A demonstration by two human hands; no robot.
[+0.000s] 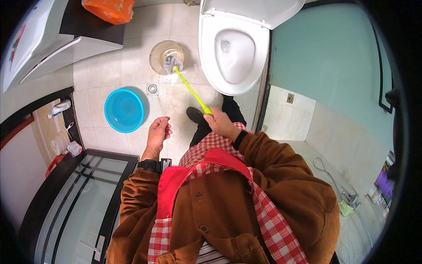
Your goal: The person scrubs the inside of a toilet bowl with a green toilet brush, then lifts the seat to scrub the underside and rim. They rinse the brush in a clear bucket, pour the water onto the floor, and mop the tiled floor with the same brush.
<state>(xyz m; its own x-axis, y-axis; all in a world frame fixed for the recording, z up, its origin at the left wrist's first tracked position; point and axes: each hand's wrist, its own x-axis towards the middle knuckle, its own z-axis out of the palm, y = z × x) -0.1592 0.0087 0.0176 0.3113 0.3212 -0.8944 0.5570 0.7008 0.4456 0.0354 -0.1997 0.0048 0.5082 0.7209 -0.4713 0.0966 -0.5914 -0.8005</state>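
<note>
My right hand [221,123] grips the end of a toilet brush's yellow-green handle [190,89]. The grey-white bristle head [172,63] rests at the near rim of a round, see-through basin [156,56] on the floor; whether the bristles touch water I cannot tell. My left hand [159,132] holds nothing, its fingers loosely curled and thumb apart. It hangs to the right of and nearer to me than a blue plastic basin [124,110]. Ahead on the right stands a white toilet [207,59] with its lid raised and the seat down on the bowl.
A square floor drain [152,88] sits between the two basins. Left stands a white vanity cabinet [82,49] with an orange package [110,10] on a dark surface. An open glass-paned door [89,198] is at lower left. A frosted glass panel [323,49] borders the shower on the right.
</note>
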